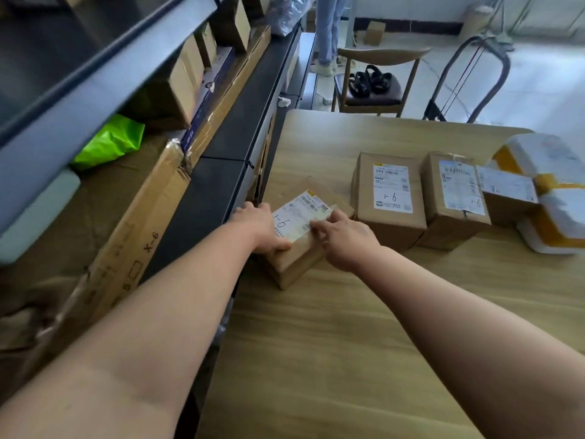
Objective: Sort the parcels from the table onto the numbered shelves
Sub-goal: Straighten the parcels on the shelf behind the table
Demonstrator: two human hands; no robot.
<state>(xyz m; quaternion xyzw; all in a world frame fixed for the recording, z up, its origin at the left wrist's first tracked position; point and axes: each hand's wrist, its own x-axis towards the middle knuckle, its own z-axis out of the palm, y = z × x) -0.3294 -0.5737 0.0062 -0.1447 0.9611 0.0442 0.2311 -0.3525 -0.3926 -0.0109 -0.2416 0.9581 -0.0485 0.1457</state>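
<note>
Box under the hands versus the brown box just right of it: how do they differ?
The held box has the left hand and right hand on it; the neighbouring box is untouched. The held box sits skewed at the table edge; the neighbouring box sits squarer, further in. Both are brown cardboard with white top labels.

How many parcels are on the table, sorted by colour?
Brown cardboard parcels: 4
White parcels with yellow tape: 2, partly cut off at the right edge of the view
Total: 6
</note>
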